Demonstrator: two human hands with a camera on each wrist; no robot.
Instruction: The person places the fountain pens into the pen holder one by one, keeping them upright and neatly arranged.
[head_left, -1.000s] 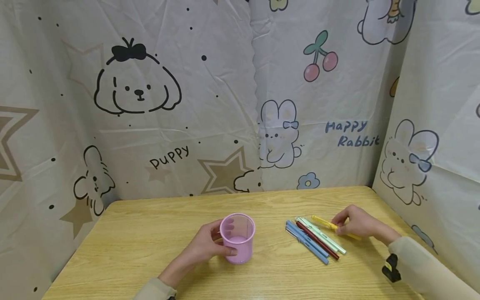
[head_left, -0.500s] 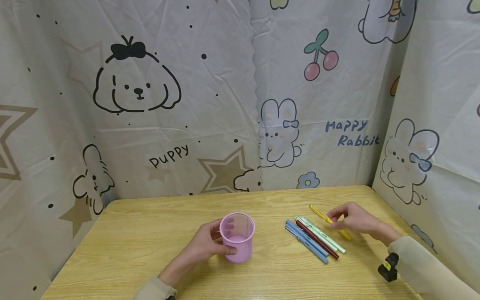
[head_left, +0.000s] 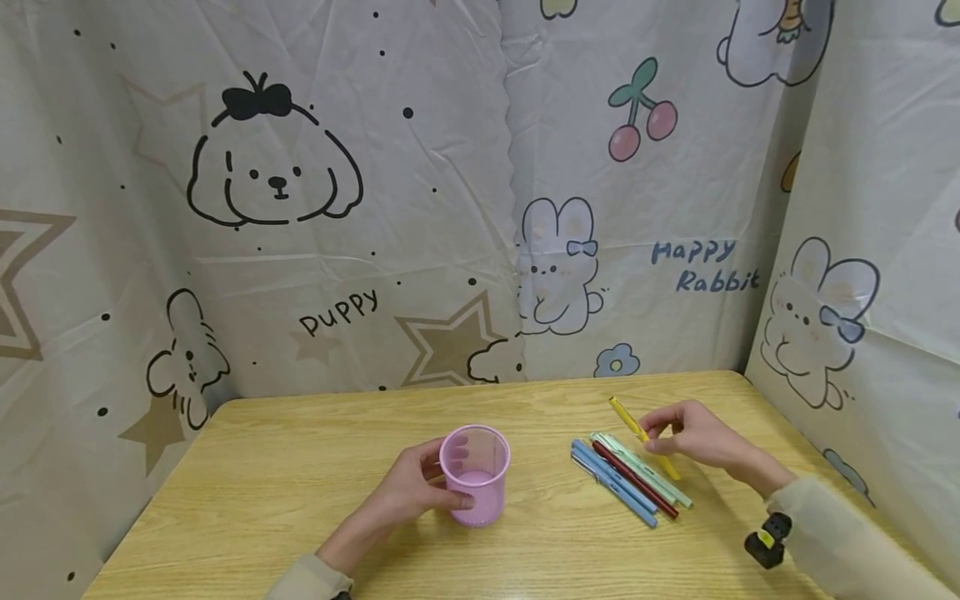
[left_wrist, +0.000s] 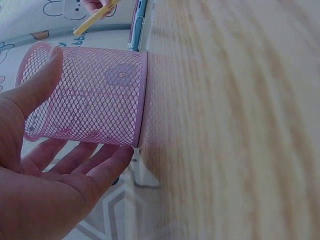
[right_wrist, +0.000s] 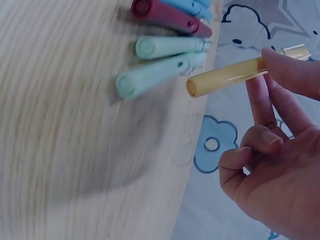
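Note:
A pink mesh pen holder stands upright on the table, with nothing inside it. My left hand grips its side, thumb in front and fingers round the back, as the left wrist view also shows. Between thumb and fingertips my right hand pinches a yellow pen, raised off the tabletop in the right wrist view. Just left of that hand lie two light green pens, a dark red pen and two blue pens, side by side on the table.
The wooden table ends at the back against a hanging cloth printed with cartoon animals. Another cloth panel borders the right side. A black device is strapped at the right sleeve.
My right hand has lifted the yellow pen from beside the green pens and carried it a little left, turning it steeper. The left hand and pen holder have stayed put.

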